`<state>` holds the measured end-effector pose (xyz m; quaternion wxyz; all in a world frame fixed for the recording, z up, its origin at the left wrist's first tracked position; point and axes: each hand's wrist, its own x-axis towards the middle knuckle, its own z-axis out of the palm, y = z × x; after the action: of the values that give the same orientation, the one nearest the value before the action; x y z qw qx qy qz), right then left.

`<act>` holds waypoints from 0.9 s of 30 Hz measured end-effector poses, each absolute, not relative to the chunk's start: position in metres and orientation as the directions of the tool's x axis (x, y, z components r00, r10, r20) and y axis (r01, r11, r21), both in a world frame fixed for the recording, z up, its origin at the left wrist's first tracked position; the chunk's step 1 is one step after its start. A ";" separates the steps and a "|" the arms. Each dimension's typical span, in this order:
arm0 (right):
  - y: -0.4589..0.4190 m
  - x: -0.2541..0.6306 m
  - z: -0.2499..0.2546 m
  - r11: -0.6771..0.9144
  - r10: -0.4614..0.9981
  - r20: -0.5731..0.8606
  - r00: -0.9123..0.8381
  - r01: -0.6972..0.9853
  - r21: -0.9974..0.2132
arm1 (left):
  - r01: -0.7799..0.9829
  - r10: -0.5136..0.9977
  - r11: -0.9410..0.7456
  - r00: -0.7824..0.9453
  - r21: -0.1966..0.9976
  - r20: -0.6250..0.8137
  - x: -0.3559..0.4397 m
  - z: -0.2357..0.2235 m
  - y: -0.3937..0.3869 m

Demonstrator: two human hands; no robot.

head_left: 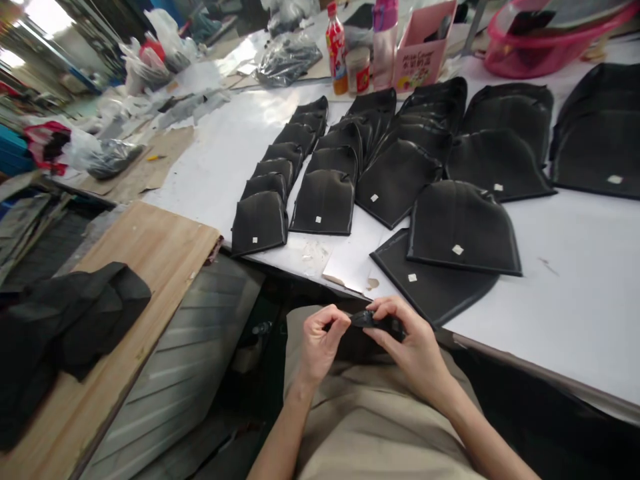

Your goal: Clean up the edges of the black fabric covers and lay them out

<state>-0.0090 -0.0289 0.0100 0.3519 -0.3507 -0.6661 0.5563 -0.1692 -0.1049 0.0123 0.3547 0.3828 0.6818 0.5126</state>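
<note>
panels (323,203) of smooth black material are lying in overlapping rows on the white table (575,287), one reaching its near edge, while a bottle (336,50), a pink box (414,72) and a pink basin (530,57) are standing at the far side and dark cloth (100,313) is lying on a wooden board (170,233) at left. the left hand (323,343) is pinching the left end of a small black piece (361,319) above the lap (375,413), the right hand (413,343) is gripping its right part, and its long axis is running roughly left to right. the piece, partly hidden, is looking narrow and faintly shiny.
</note>
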 end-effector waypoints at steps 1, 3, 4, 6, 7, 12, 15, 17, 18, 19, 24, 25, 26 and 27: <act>-0.029 -0.009 0.011 0.119 0.860 0.065 -0.506 0.075 -0.990 | 0.158 0.885 0.186 -0.455 0.970 -0.096 -0.169 0.012 -0.105; -0.029 -0.009 0.011 0.078 0.869 0.035 -0.493 0.068 -0.995 | 0.162 0.886 0.199 -0.451 0.967 -0.107 -0.170 0.013 -0.106; -0.029 -0.008 0.012 0.055 0.872 0.019 -0.488 0.060 -0.997 | 0.161 0.886 0.209 -0.448 0.965 -0.117 -0.170 0.013 -0.106; -0.029 -0.008 0.013 0.032 0.866 0.006 -0.500 0.044 -0.999 | 0.150 0.887 0.230 -0.440 0.961 -0.144 -0.172 0.013 -0.107; -0.029 -0.008 0.013 0.035 0.858 0.011 -0.514 0.036 -0.999 | 0.142 0.888 0.238 -0.432 0.961 -0.156 -0.173 0.013 -0.108; -0.031 -0.008 0.013 0.078 0.836 0.062 -0.545 0.008 -0.997 | 0.216 0.925 0.196 -0.364 0.956 -0.107 -0.177 0.022 -0.109; -0.033 -0.007 0.013 0.110 0.834 0.095 -0.543 -0.005 -0.994 | 0.311 0.954 0.155 -0.294 0.938 -0.060 -0.176 0.032 -0.108; -0.034 -0.007 0.015 0.150 0.825 0.133 -0.550 -0.013 -0.989 | 0.300 0.960 0.164 -0.267 0.940 -0.083 -0.173 0.037 -0.107; -0.034 -0.007 0.016 0.178 0.818 0.157 -0.553 -0.017 -0.984 | 0.260 0.958 0.192 -0.257 0.946 -0.124 -0.172 0.038 -0.106; -0.034 -0.006 0.017 0.206 0.811 0.182 -0.555 -0.019 -0.978 | 0.196 0.952 0.233 -0.245 0.953 -0.182 -0.171 0.038 -0.105; -0.033 -0.004 0.019 0.292 0.783 0.249 -0.571 -0.016 -0.956 | -0.134 0.900 0.392 -0.146 0.910 -0.410 -0.170 0.030 -0.101; -0.034 -0.004 0.018 0.295 0.778 0.249 -0.577 -0.015 -0.955 | -0.153 0.896 0.400 -0.144 0.904 -0.421 -0.169 0.028 -0.101; -0.034 -0.003 0.017 0.295 0.774 0.249 -0.582 -0.017 -0.955 | -0.162 0.892 0.405 -0.146 0.900 -0.428 -0.169 0.027 -0.101; -0.034 -0.002 0.016 0.295 0.770 0.249 -0.587 -0.018 -0.955 | -0.167 0.889 0.410 -0.147 0.897 -0.434 -0.169 0.026 -0.101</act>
<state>-0.0022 -0.0344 0.0161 0.3705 -0.2632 -0.7142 0.5323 -0.1687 -0.1010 0.0264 0.5813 0.2979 0.6059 0.4541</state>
